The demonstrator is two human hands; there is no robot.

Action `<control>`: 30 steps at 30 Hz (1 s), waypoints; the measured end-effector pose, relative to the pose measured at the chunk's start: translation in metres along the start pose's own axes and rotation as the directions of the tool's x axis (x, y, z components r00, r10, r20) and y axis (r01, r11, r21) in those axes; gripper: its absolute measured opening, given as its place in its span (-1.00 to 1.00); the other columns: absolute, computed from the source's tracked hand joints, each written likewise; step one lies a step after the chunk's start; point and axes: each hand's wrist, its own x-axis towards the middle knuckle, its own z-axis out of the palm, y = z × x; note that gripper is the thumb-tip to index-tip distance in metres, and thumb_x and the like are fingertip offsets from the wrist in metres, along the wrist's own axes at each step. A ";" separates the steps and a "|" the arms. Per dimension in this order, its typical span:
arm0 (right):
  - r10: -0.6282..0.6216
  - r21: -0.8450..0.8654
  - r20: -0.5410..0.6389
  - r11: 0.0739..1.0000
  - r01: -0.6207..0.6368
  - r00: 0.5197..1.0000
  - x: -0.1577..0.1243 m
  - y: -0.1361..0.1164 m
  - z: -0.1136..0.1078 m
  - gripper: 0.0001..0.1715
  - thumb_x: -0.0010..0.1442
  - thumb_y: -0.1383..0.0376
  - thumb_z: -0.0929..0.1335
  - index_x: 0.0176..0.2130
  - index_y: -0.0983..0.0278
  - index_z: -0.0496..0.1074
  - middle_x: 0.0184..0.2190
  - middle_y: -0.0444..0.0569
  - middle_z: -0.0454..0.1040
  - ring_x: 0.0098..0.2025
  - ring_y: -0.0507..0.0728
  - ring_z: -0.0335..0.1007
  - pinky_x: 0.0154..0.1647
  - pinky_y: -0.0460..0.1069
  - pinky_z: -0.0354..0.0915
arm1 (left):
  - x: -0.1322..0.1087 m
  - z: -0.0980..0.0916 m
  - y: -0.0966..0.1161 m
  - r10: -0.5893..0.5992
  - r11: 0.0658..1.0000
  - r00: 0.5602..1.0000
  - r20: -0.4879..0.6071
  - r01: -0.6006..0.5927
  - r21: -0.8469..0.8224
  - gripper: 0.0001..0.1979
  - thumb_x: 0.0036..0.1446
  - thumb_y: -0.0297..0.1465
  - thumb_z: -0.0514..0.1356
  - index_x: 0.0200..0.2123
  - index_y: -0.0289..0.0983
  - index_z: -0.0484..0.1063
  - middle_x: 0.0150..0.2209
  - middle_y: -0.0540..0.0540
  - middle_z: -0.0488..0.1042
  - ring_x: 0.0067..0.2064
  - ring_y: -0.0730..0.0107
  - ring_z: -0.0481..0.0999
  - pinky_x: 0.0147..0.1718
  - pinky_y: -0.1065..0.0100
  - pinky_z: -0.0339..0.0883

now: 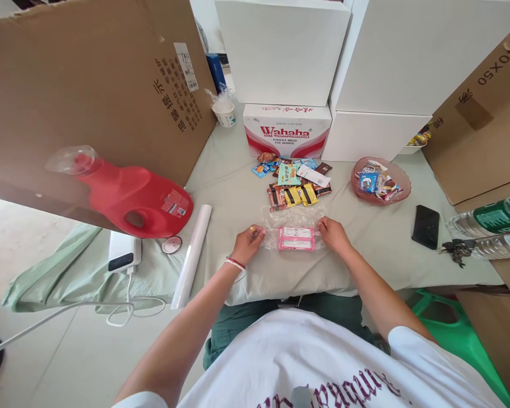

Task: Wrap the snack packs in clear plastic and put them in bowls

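A small pink-and-white packet (296, 238) lies flat on the cloth-covered table in front of me. Clear plastic wrap (291, 216) is spread around and behind it. At the packet's left, my left hand (248, 243) has its fingers closed on the edge of the wrap. My right hand (333, 233) pinches the wrap on the other side, close to the packet's right end. Just beyond the wrap is a pile of small snack packets (292, 195), brown, yellow, blue and pale green.
Behind the snacks stands a Wahaha water carton (287, 131). A pink glass bowl (359, 190) of wrapped sweets and a black phone (425, 226) lie to the right. On the left are a white roll (192, 255), a red jug (140, 195) and a white power bank (123, 249).
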 end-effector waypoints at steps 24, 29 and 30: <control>-0.460 -0.113 0.303 0.852 0.510 0.835 0.032 -0.033 0.017 -0.68 0.43 0.31 0.27 -0.09 0.25 0.62 -0.15 0.04 0.59 -0.09 0.15 0.43 -0.01 -0.04 0.23 | 0.030 -0.036 0.022 0.014 0.944 0.885 -0.466 0.141 0.297 -0.65 0.40 -0.19 0.01 -0.38 -0.22 0.38 -0.47 -0.05 0.40 -0.35 0.27 0.37 -0.31 0.26 0.15; -0.441 -0.086 0.265 0.875 0.476 0.858 0.030 -0.031 0.020 -0.69 0.41 0.31 0.28 -0.09 0.26 0.62 -0.15 0.04 0.59 -0.08 0.15 0.45 -0.04 -0.06 0.25 | -0.025 -0.008 0.055 0.484 0.788 0.826 -0.288 -0.269 0.554 -0.75 0.40 -0.28 0.07 -0.16 -0.23 0.51 -0.21 -0.20 0.57 -0.02 0.12 0.51 -0.02 0.11 0.20; -0.441 -0.071 0.261 0.878 0.473 0.859 0.030 -0.031 0.019 -0.69 0.40 0.31 0.29 -0.09 0.27 0.63 -0.15 0.04 0.60 -0.09 0.14 0.46 -0.05 -0.07 0.25 | -0.034 0.005 0.061 0.570 0.713 0.809 -0.140 -0.404 0.572 -0.77 0.39 -0.31 0.09 -0.09 -0.20 0.53 -0.16 -0.18 0.60 0.03 0.13 0.52 0.02 0.10 0.20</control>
